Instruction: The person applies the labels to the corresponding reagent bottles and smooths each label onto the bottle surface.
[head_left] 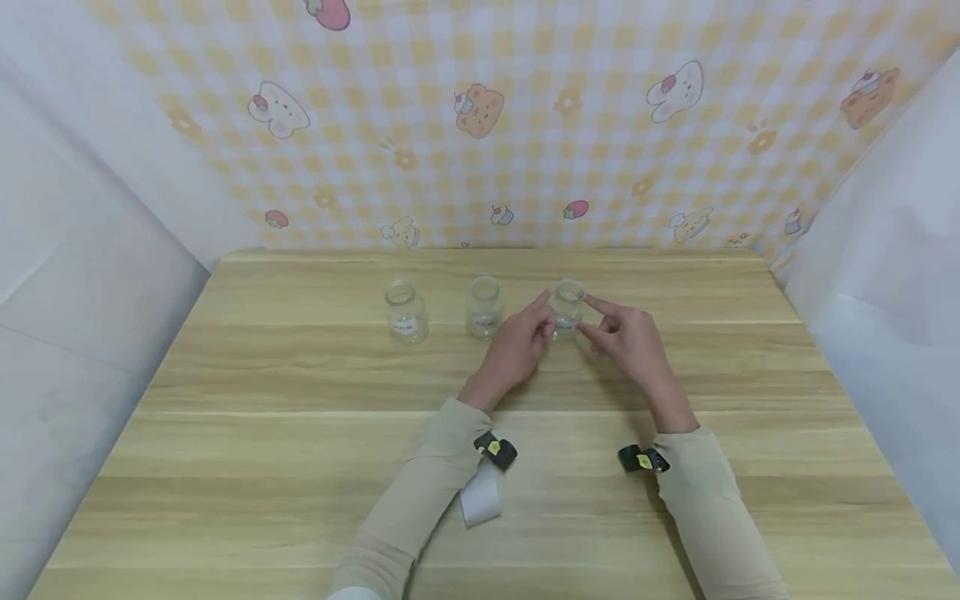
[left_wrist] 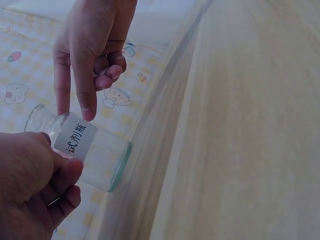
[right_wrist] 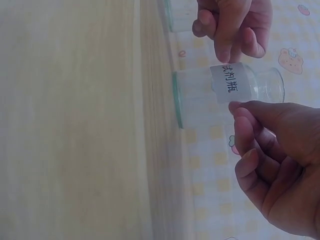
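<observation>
A clear glass jar (head_left: 568,307) stands upright at the back of the table, the rightmost of three in a row. On its front is a white label (left_wrist: 76,137) with dark printed characters. My left hand (head_left: 519,342) holds the jar's left side, thumb at the label's edge and index finger reaching up behind. From the other side my right hand (head_left: 632,340) grips it, its thumb (right_wrist: 250,107) on the label's opposite edge and the index finger near the rim. The remaining fingers of both hands are curled in.
Left of the held jar stand a middle glass jar (head_left: 484,310) and a left glass jar (head_left: 406,315), both labelled. A piece of white paper (head_left: 481,498) lies beside my left forearm. A checked, patterned backdrop (head_left: 525,150) rises behind the wooden table (head_left: 300,467).
</observation>
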